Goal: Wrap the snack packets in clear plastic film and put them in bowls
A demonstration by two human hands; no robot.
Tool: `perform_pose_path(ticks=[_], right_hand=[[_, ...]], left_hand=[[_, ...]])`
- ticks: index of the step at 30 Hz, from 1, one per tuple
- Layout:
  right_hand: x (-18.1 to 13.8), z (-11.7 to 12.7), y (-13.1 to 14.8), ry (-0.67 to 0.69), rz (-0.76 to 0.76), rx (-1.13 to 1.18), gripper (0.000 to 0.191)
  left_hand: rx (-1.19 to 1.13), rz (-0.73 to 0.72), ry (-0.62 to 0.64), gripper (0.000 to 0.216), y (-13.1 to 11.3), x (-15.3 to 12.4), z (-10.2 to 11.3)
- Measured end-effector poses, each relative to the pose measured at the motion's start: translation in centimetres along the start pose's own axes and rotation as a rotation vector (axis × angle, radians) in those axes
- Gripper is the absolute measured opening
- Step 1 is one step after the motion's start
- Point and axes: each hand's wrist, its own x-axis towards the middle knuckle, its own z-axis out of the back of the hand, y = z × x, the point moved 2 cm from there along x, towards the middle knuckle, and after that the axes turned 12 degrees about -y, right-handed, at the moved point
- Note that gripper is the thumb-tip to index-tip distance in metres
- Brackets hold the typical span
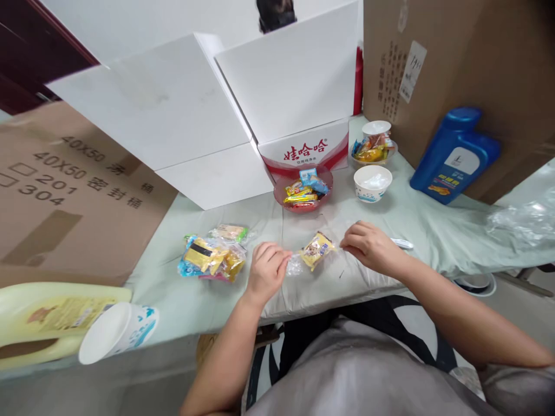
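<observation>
A small yellow, white and brown wrapped snack packet [317, 251] sits between my hands near the table's front edge. Crumpled clear plastic [295, 265] lies to its left, and the fingertips of my left hand [267, 268] are pinched at that plastic. My right hand [367, 245] is closed in a pinch to the right of the packet; what its fingertips grip is too small to make out. Left of my left hand is a pile of wrapped snacks [212, 254]. Beyond the packet stands a reddish clear bowl [281, 199] holding several colourful wrapped snacks.
A paper cup [369, 192] with clear plastic inside stands behind my right hand. Farther back is another bowl of snacks [373, 150]. A blue bottle [455, 156] stands right; a yellow jug [56, 318] and tipped paper cup [117, 332] lie left. Boxes [173, 115] line the back.
</observation>
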Motion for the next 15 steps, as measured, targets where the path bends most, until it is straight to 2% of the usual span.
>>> perform_pose_path(ticks=[2,4,7,9,12,15], right_hand=[[-1.5,0.7,1.1,0.025,0.062,0.014,0.023],[-3.3,0.9,2.1,0.115,0.103,0.041,0.022],[-5.7,0.4,3.0,0.299,0.085,0.039,0.022],[-6.1,0.0,2.8,0.366,0.049,-0.006,0.022],[-4.3,-0.1,2.0,0.312,-0.007,-0.099,0.021],[-0.9,0.9,1.3,0.136,-0.109,-0.2,0.021]], left_hand=[[-0.006,-0.056,0.042,0.017,-1.5,-0.8,1.1],[-0.044,-0.12,0.127,0.019,-3.1,-2.1,1.8],[-0.178,-0.179,0.284,0.024,-4.7,-3.8,2.1],[-0.232,-0.165,0.326,0.023,-4.6,-3.9,1.8],[-0.16,-0.121,0.273,0.02,-3.1,-1.6,1.4],[-0.053,-0.103,0.205,0.021,-1.6,2.7,1.8]])
